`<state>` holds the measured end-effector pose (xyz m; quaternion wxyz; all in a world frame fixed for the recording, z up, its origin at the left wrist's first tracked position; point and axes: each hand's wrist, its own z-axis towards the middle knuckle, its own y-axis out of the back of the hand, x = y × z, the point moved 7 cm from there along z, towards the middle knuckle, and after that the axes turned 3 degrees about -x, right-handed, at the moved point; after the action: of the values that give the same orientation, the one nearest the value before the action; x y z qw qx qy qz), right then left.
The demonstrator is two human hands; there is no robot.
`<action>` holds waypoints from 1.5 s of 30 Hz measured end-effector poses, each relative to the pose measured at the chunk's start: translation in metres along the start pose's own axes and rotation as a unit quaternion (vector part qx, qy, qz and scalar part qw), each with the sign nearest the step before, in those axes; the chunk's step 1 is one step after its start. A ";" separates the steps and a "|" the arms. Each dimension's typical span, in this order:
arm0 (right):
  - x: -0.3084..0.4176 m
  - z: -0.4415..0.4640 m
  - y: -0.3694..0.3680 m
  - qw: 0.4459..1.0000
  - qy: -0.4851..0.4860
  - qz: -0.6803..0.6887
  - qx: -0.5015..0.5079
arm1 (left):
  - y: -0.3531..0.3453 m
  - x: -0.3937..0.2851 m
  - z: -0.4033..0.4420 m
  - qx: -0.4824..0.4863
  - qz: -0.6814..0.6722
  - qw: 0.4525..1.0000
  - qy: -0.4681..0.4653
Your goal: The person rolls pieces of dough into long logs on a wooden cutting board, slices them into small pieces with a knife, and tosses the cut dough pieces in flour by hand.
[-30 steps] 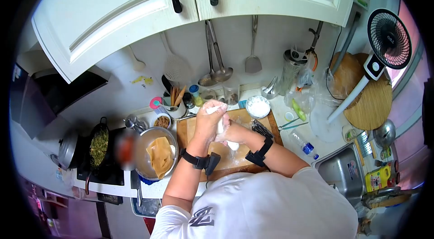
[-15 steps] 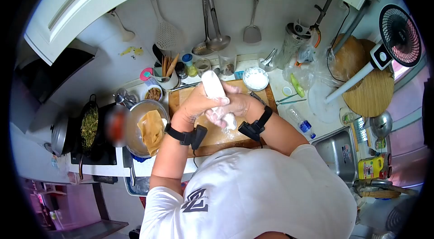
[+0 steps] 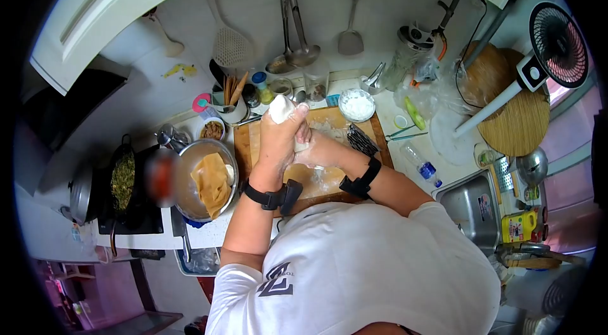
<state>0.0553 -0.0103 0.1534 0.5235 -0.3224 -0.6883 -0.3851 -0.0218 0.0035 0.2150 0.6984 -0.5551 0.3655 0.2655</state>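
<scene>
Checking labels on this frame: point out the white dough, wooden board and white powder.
White dough (image 3: 280, 109): head view, on its exposed upper end.
Wooden board (image 3: 242, 140): head view, on its bare left border.
White powder (image 3: 357, 106): head view, on the middle of its surface.

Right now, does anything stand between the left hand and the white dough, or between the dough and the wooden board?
Nothing visible: the left hand grips the white dough directly. Toward the wooden board I see no separate obstacle, but that hand and the right hand hide part of it.
</scene>
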 end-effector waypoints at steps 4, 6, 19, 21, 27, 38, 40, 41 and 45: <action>-0.006 0.000 -0.007 1.000 0.021 0.018 -0.002 | 0.009 0.004 0.000 0.005 0.057 0.997 0.060; -0.009 0.002 -0.016 0.987 0.012 0.129 0.092 | 0.005 -0.001 -0.003 0.046 0.028 0.998 0.027; -0.009 -0.009 -0.019 0.985 0.034 0.148 0.083 | 0.011 0.003 -0.021 0.051 0.009 0.998 0.027; -0.018 -0.011 -0.021 0.996 -0.019 0.082 0.042 | 0.015 0.007 -0.019 -0.002 0.052 0.999 0.010; -0.038 -0.002 -0.028 0.973 0.195 -0.024 -0.125 | 0.008 0.015 -0.023 -0.003 0.014 0.998 0.069; -0.054 -0.009 -0.026 0.990 0.095 0.105 0.021 | 0.017 0.010 -0.018 0.050 -0.063 0.996 0.040; -0.077 0.006 -0.033 0.993 0.088 0.070 -0.033 | 0.014 0.004 -0.018 -0.007 -0.008 1.000 -0.019; -0.083 0.009 -0.028 0.993 0.079 0.047 -0.078 | 0.015 0.004 -0.016 -0.006 -0.002 1.000 -0.023; -0.045 -0.019 -0.019 0.982 0.127 -0.024 -0.139 | 0.010 0.002 -0.016 -0.016 -0.045 0.999 -0.023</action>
<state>0.0590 -0.0386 0.1095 0.5472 -0.3244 -0.5633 -0.5273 -0.0321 -0.0099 0.2051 0.7090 -0.5759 0.3192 0.2525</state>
